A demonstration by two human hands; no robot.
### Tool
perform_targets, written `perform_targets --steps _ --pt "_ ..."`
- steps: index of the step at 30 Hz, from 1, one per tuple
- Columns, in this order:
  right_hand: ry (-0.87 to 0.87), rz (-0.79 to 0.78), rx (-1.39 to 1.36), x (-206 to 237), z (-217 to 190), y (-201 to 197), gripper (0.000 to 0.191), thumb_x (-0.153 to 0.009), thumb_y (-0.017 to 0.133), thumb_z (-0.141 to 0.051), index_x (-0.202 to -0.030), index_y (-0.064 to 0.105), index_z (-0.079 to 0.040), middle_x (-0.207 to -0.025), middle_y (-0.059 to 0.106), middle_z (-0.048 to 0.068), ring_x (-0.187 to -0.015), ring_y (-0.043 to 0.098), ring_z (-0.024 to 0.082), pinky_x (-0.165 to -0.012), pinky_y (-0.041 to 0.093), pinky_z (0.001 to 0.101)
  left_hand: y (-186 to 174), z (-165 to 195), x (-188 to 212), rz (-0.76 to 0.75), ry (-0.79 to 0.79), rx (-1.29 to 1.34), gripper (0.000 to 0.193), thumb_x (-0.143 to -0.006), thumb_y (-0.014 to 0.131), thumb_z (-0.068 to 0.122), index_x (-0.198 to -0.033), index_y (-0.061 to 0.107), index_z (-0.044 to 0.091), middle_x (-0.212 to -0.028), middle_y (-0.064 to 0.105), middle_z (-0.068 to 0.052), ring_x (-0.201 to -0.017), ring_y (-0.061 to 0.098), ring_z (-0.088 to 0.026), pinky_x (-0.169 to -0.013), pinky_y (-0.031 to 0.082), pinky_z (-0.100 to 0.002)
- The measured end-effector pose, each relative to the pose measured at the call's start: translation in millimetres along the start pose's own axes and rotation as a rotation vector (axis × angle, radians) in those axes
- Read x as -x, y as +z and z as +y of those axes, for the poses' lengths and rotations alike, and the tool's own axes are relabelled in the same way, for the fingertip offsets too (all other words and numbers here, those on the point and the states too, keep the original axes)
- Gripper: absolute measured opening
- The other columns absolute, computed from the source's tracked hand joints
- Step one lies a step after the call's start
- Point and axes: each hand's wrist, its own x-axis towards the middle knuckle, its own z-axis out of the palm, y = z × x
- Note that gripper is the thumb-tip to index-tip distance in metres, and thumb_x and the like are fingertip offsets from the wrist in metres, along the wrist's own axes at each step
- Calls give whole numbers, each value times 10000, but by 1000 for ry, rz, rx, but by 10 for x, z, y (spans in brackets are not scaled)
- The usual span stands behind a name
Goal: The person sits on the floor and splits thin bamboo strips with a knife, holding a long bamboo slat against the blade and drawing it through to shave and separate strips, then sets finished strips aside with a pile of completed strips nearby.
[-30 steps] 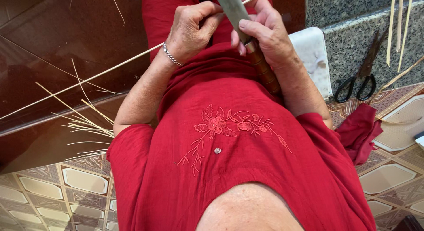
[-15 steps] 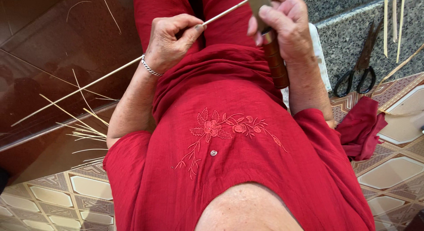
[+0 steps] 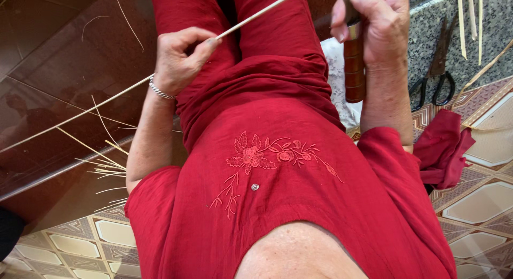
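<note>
We see the strip (image 3: 256,14), a long pale sliver of cane or bamboo, running from the upper middle of the view down to the left, across the lap and out over the dark floor (image 3: 59,60). The left hand (image 3: 179,60) has its grip closed on it, thumb and forefinger pinching the strip at mid-length. Compared with half a second ago, this hand has slid lower along the strip and away from the right hand, so the two now stand well apart, where a second ago they worked almost touching. We take that to mean a pass of the blade along the strip has just finished, or the strip is being drawn through for the next one (we cannot see the blade in this frame, as it lies above the top edge).

The right hand (image 3: 374,22) is closed around the knife handle (image 3: 354,71), a dark brown turned piece hanging below the fist. The strip's upper end points toward that fist, though whether it touches the tool is hidden.

Out from the left grip, loose shavings (image 3: 104,164) lie on the floor. Beyond the right grip, black scissors (image 3: 435,84) rest on the grey stone ledge, more strips (image 3: 470,22) lean above them, and a red cloth (image 3: 443,151) sits on the patterned tiles.
</note>
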Motion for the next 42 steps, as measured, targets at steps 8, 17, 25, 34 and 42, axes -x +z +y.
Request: perform_targets --steps 8,17,25,34,42 --pt "231 -182 -51 -58 365 649 494 -1115 526 -56 -1566 333 -9 -864 689 163 -614 630 150 -571 517 240 414 199 -261 83 106 -36 56 -1001 788 14 -1052 771 -3 -834 741 -46 -734 645 -39 -640 521 -225" --pt "256 -208 -57 -93 476 608 461 -1134 513 -32 -1566 354 -22 -876 696 165 -623 634 148 -575 511 232 469 260 -311 47 46 46 40 -1009 765 -14 -1047 759 -2 -794 715 -5 -706 604 -16 -602 490 -212" --pt "111 -123 -17 -63 305 265 366 -1151 514 -64 -1505 464 13 -869 705 154 -597 623 158 -547 503 234 357 167 -187 22 14 93 33 -1017 784 27 -1011 763 4 -788 690 17 -698 588 -12 -598 464 -199" --pt "18 -6 -54 35 101 16 330 -1142 547 -63 -867 644 93 -817 678 208 -587 594 193 -565 487 289 35 -53 -1 48 48 32 115 -1054 799 71 -975 758 -2 -823 715 1 -734 624 -37 -643 499 -215" --pt "60 -60 -29 -3 190 242 130 -1109 521 -60 -1180 557 44 -853 683 171 -579 597 172 -521 485 262 -36 127 -122 -29 25 -127 117 -1102 748 114 -1051 751 9 -786 695 -27 -701 606 -46 -617 486 -232"
